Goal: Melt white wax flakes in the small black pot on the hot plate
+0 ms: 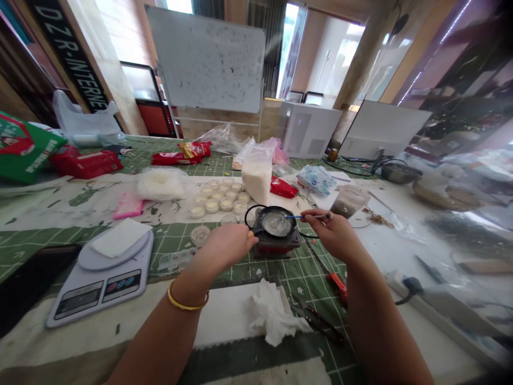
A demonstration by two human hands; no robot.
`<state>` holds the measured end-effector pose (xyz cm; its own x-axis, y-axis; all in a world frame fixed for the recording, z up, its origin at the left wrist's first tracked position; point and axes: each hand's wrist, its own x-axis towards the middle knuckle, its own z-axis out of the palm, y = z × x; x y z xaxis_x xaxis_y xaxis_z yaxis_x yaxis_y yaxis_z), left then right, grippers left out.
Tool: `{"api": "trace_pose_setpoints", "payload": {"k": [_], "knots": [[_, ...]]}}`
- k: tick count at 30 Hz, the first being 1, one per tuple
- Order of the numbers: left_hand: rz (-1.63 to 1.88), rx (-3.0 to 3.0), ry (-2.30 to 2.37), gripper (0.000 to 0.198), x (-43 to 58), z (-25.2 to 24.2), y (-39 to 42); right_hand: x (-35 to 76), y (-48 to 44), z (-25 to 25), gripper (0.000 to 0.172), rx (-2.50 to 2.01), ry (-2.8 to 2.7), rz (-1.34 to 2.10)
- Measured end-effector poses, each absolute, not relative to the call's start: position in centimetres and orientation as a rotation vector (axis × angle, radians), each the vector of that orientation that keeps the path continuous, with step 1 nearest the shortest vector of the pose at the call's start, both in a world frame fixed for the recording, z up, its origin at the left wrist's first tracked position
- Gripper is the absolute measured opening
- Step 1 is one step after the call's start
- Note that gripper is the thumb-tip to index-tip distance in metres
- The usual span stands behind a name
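Observation:
My left hand (226,247) grips the handle of a small black pan (276,223), which holds a pale, glossy liquid. The pan sits on a compact electric hot plate (276,248) with a red and dark body. My right hand (331,233) pinches a thin blue-handled stirrer (300,216), whose tip reaches over the pan. A black cord (250,214) loops around the pan. Just beyond it stand several small clear cups (218,200) filled with cream-coloured contents.
A digital kitchen scale (102,280) with a white pad lies to the left. Nearby are a bag of white granules (256,176), crumpled tissue (272,313), dark-handled scissors (316,319) and an orange cutter (337,287). Red packets, plastic bags and a whiteboard stand farther back.

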<state>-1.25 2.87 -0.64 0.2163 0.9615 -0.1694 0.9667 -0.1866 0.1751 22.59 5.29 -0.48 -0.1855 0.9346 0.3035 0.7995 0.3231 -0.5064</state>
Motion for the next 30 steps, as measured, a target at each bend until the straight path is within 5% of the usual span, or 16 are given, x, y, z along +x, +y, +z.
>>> {"api": "trace_pose_setpoints", "payload": {"k": [30], "knots": [[-0.018, 2.261, 1.845, 0.036, -1.26, -0.88, 2.87, 22.79, 4.82, -0.2, 0.029, -1.515, -2.08, 0.329]]}}
